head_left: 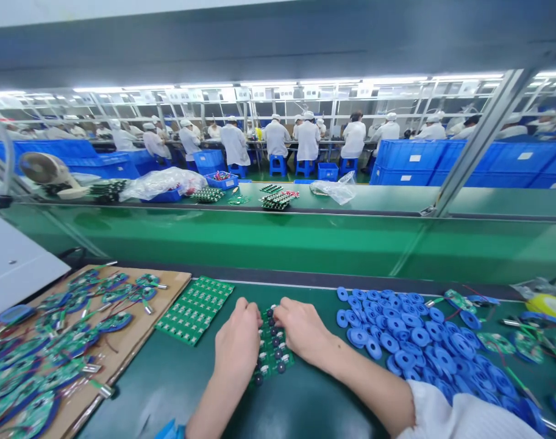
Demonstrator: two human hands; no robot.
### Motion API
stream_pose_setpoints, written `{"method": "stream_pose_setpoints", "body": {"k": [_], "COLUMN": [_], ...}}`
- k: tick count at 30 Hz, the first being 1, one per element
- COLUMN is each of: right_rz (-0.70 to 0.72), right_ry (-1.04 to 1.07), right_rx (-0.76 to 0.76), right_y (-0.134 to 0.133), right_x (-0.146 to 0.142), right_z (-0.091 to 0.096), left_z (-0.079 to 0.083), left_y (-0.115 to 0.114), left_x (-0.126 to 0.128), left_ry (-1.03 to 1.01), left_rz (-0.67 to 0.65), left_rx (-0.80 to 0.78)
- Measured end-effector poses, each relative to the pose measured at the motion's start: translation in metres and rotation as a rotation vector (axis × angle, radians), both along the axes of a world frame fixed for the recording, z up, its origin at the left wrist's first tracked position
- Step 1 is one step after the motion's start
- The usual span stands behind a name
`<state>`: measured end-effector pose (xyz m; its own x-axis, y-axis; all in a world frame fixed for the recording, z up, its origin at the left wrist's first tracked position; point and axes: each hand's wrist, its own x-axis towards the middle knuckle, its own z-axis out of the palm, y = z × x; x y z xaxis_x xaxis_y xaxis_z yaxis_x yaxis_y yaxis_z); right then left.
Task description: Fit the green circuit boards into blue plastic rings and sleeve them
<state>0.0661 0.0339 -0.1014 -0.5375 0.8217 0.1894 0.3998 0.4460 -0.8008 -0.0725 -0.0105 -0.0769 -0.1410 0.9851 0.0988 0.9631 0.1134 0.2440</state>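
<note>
Head view: your board apparently part-fitted with knobs; second board lacks them.
Left hand, right hand over it; cannot tell whether grip pinches.

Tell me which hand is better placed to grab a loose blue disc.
The right hand, I'd judge: the blue discs lie out to its right, while the left hand is farther off, across the green board between the hands. Both hands are at that board, though.
</note>
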Motion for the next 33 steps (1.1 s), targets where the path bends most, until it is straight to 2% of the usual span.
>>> {"method": "stream_pose_setpoints", "body": {"k": [5,8,12,19,23,28,33], "right_rz": [-0.063,-0.102,-0.146,-0.124,-0.101,-0.025,-0.078], "right_ry": [0.359,0.453,0.322,-0.113,-0.234,-0.191,0.064], "right_rx": [-0.249,-0.318,-0.333,-0.126,-0.060,-0.029,-0.104], "right_y": [0.022,0.034,0.038,0.024,0.023,0.022,0.026], "right_x": [0.004,0.010,0.010,-0.007,-0.006,0.000,-0.003], "right_z": [-0.009,-0.009,-0.008,0.004,0.007,0.005,-0.001], "left_z": [0.000,-0.003,-0.007,-0.002,0.001,0.001,-0.005], "left_y": [0.005,0.010,0.014,0.014,0.014,0.010,0.011], "left_x": [-0.007,-0.019,-0.025,-0.007,0.000,0.000,-0.008], "left_ry": [-0.142,-0.232,-0.224,-0.027,0.109,0.166,0.061], "left_rz": [0.004,-0.006,-0.014,-0.035,-0.028,-0.080,-0.065], "left_rx": [0.062,0.111,0.122,0.012,-0.001,0.025,0.097]}}
